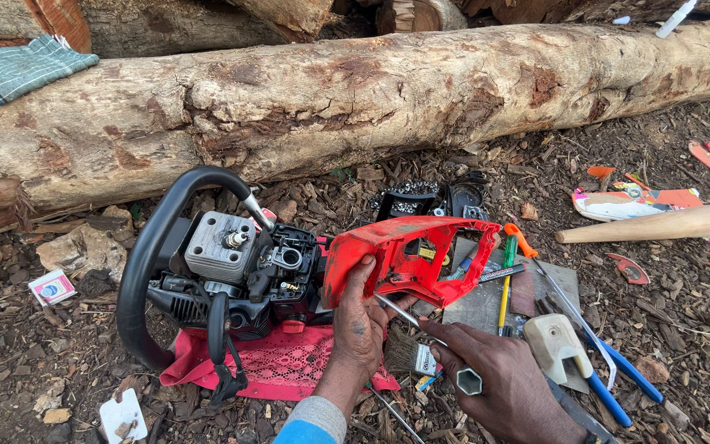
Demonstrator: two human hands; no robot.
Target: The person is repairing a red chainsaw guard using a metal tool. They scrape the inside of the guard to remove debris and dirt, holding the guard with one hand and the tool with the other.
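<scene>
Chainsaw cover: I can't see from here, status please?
Left hand grips red cover beside the stripped chainsaw. Right hand holds a socket wrench, tip at the cover. Nothing between them.

Left hand (361, 325) grips red cover (408, 256); right hand (499, 380) holds socket wrench (433, 333).

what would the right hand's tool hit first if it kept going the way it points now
The right hand points a metal socket wrench up and left. On that line it likely meets the red engine cover held by the left hand, though depth is unclear.
</scene>
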